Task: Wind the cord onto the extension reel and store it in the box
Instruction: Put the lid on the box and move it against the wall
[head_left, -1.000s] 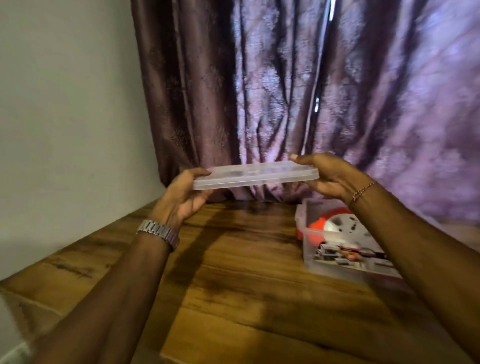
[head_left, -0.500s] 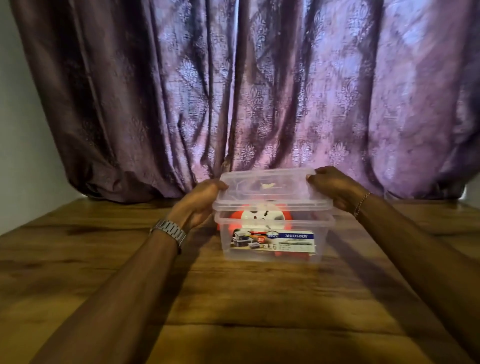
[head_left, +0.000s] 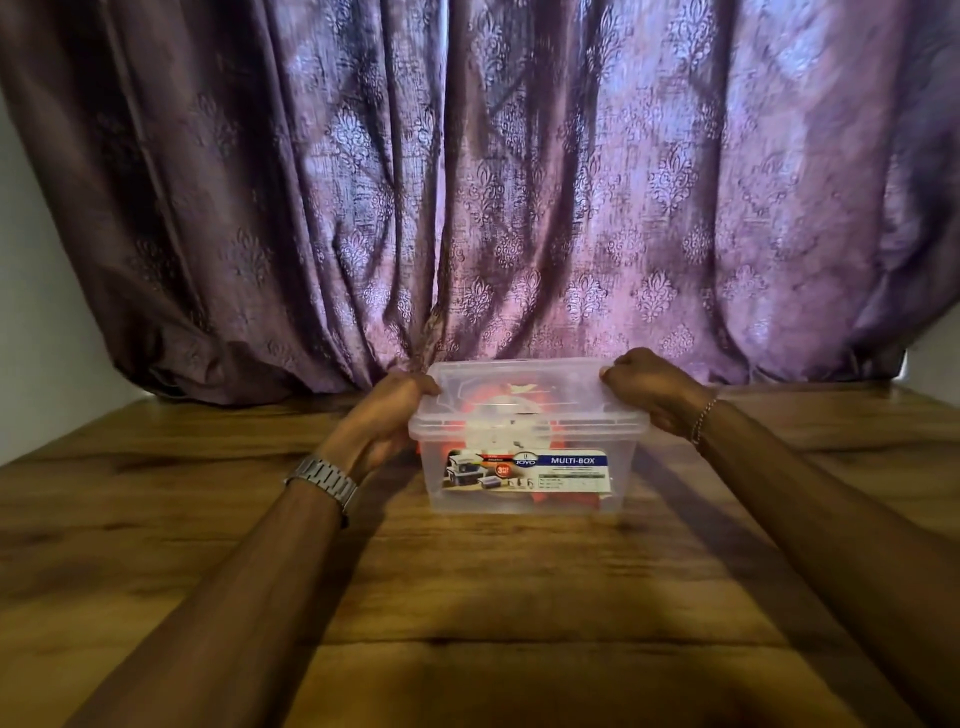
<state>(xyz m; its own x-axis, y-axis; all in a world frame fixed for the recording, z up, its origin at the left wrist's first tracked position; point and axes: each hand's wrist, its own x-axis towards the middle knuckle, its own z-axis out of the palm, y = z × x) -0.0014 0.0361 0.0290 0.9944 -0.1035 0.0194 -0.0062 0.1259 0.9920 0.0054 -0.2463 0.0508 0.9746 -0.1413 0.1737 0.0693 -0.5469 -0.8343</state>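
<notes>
A clear plastic box with a blue "MULTI-BOX" label stands on the wooden table, near the curtain. Its clear lid lies flat on top of the box. Through the plastic I see the orange and white extension reel inside. My left hand grips the lid's left edge, fingers curled over the rim. On the opposite side, my right hand is closed over the lid's right edge. The cord itself is hard to make out through the plastic.
The wooden table spreads wide around the box. A purple patterned curtain hangs right behind the box and touches the table's far edge. A pale wall stands on the left.
A second ago both hands held the lid in the air, left of the box. They brought it over the box and set it down on the rim, now pressed lower.
</notes>
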